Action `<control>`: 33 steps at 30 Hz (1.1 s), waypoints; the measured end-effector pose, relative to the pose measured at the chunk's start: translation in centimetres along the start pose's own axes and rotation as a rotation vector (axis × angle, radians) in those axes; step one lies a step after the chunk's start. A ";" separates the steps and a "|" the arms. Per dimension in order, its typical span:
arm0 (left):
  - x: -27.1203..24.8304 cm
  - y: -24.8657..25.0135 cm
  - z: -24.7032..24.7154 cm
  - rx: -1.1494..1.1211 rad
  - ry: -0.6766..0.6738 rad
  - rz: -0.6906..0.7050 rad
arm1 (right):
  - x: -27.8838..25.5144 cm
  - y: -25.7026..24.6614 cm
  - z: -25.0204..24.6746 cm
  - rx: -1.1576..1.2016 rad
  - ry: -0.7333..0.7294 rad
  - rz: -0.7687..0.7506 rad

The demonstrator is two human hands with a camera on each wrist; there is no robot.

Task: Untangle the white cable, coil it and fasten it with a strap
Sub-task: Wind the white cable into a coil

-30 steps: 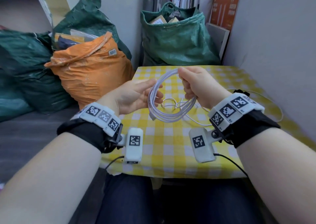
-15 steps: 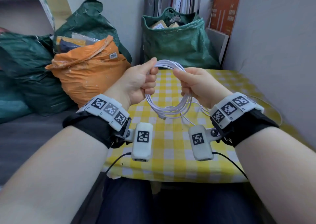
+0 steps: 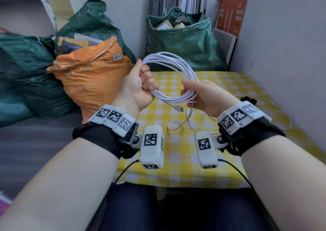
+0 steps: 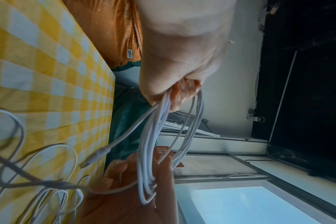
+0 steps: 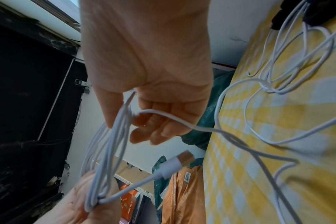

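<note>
Coil point(image 3: 169, 77) raised since earlier; both hands' fingers point(image 3: 150, 82) curl round it; strap unseen.

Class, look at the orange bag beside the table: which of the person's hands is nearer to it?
Left. The left hand grips the white cable coil right beside the orange bag; the right hand holds the coil's far side, over the table.

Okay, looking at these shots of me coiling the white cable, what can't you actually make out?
- Strap: a dark item lies behind the right hand in the head view, and the frame edge crops it in the right wrist view; cannot tell what it is.
- Cable's far end: the loose run on the tablecloth leaves the frame.
- Left hand fingers: curled around the coil, tips hidden in the head view.
- Plug: blurred in the left wrist view.
</note>
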State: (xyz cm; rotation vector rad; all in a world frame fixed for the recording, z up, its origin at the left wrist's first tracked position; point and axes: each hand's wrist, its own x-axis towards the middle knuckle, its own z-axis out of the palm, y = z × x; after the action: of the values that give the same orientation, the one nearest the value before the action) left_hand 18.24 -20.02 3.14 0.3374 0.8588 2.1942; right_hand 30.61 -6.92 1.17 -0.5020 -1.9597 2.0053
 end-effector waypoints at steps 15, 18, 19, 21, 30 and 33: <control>0.3 -0.1 0.3 -0.030 0.007 0.042 | -0.5 -0.4 0.4 -0.258 -0.151 0.381; 0.3 -0.2 0.3 -0.040 0.009 0.045 | -0.6 -0.6 0.4 -0.225 -0.187 0.403; 0.3 -0.2 0.3 -0.041 0.010 0.043 | -0.5 -0.6 0.4 -0.195 -0.187 0.393; 0.3 -0.4 0.2 -0.034 0.013 0.037 | -0.3 -0.4 0.1 -0.064 -0.159 0.362; 0.2 -0.8 0.2 -0.032 0.041 0.044 | -0.3 0.2 -0.1 -0.118 -0.151 0.402; 0.1 -0.6 0.6 -0.044 0.035 0.058 | -0.4 0.2 0.2 -0.063 -0.265 0.412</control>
State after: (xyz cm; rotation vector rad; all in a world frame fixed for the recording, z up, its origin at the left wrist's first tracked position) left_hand 18.77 -19.33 3.14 0.3065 0.8274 2.2748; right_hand 30.86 -7.28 1.02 -0.7401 -2.2265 2.3662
